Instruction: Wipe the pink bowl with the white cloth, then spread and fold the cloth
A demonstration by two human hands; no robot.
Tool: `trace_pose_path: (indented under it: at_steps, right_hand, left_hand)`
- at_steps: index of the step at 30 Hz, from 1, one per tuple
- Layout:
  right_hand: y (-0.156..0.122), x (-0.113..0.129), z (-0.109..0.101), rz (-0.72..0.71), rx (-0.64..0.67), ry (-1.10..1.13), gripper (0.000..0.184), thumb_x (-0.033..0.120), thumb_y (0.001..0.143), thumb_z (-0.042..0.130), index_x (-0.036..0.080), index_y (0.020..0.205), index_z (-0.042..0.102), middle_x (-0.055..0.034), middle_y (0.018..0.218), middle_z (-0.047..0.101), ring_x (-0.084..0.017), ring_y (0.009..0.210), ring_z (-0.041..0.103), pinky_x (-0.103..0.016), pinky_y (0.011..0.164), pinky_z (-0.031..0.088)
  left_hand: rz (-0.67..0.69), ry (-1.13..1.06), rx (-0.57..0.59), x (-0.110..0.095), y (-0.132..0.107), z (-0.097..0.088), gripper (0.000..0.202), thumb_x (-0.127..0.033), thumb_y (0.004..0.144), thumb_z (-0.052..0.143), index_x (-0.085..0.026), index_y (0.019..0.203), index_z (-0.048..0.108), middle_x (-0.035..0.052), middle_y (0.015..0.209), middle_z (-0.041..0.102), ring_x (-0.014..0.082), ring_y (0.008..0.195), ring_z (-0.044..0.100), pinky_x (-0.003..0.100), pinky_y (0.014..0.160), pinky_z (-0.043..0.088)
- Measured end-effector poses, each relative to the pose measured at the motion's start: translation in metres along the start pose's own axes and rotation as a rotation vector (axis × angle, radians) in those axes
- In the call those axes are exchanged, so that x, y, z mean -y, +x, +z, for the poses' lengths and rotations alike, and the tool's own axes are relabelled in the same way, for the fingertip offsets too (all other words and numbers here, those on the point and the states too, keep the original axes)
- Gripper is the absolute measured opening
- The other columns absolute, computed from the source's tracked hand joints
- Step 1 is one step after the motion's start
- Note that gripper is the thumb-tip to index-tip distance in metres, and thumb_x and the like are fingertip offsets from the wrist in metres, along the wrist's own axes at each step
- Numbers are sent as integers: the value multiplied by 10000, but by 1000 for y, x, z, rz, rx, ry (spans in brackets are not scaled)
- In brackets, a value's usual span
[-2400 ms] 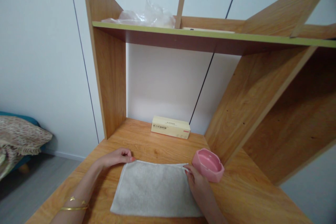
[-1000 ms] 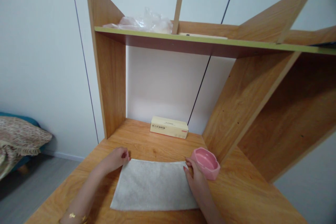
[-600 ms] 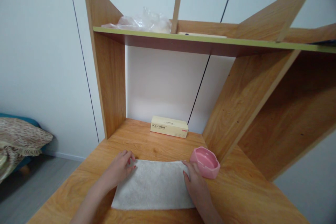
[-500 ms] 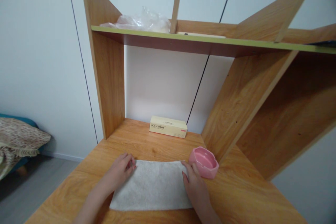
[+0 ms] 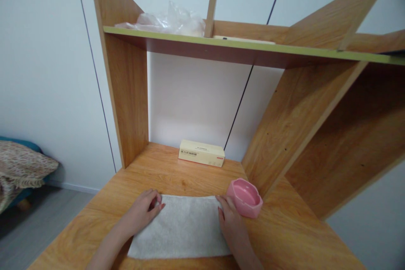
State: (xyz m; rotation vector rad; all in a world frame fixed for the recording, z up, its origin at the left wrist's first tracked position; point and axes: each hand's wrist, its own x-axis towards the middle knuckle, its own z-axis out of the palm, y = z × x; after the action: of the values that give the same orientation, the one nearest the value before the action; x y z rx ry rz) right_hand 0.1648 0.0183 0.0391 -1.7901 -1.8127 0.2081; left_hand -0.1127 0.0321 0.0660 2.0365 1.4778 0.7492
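A light grey cloth (image 5: pixel 182 228) lies spread flat on the wooden desk, its long edges running left to right. My left hand (image 5: pixel 142 214) is at its upper left corner, fingers curled and thumb over the edge, closed on the cloth. At the upper right corner, the fingers and thumb of my right hand (image 5: pixel 231 221) grip the cloth's side edge. Just beyond my right hand stands a pink bowl (image 5: pixel 245 197) with a wavy rim, very close to its knuckles.
A cream oblong box (image 5: pixel 201 154) rests at the back of the desk (image 5: pixel 164 173). Wooden side panels rise on both sides. Overhead, a shelf (image 5: pixel 196 44) carries a clear plastic bag (image 5: pixel 172 23). A patterned throw (image 5: pixel 25 164) lies on furniture at far left.
The view has shifted slightly. My left thumb has moved further out from the fingers along the cloth's edge; the cloth and my right hand look almost unchanged.
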Motion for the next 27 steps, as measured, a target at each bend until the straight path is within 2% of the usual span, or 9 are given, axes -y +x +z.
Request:
trace_pose_path:
  at_steps: [7,10,16,27]
  right_hand:
    - [5,-8,6,-32,69,35,428,141,768,302,107,1105,563,-102,1145,567,-183,1092,492,-318,942,374]
    - [6,-9,7,-41,81,107,416,142,764,319,138,1084,584,-85,1140,576,-174,1089,496,-323,939,379]
    - [4,-9,6,-14,113,102,427,113,757,314,161,1083,587,-76,1167,558,-175,1128,459,-342,950,369]
    - [7,-11,7,-10,166,55,454,68,737,295,124,1084,584,-82,1174,551,-159,1132,453,-304,987,325]
  left_hand:
    - [-26,-69,17,5,2,1,195,-382,733,495,-188,722,507,-4,656,487,176,695,462,264,625,366]
    - [-31,-93,45,9,3,0,171,-353,715,511,-183,742,512,-11,651,470,167,680,452,258,618,366]
    - [-25,-117,60,11,4,-1,142,-312,720,483,-175,738,516,-11,648,454,160,663,442,256,615,365]
    - [-2,-93,44,11,4,-1,128,-281,710,481,-165,743,523,-11,656,461,156,666,443,254,620,367]
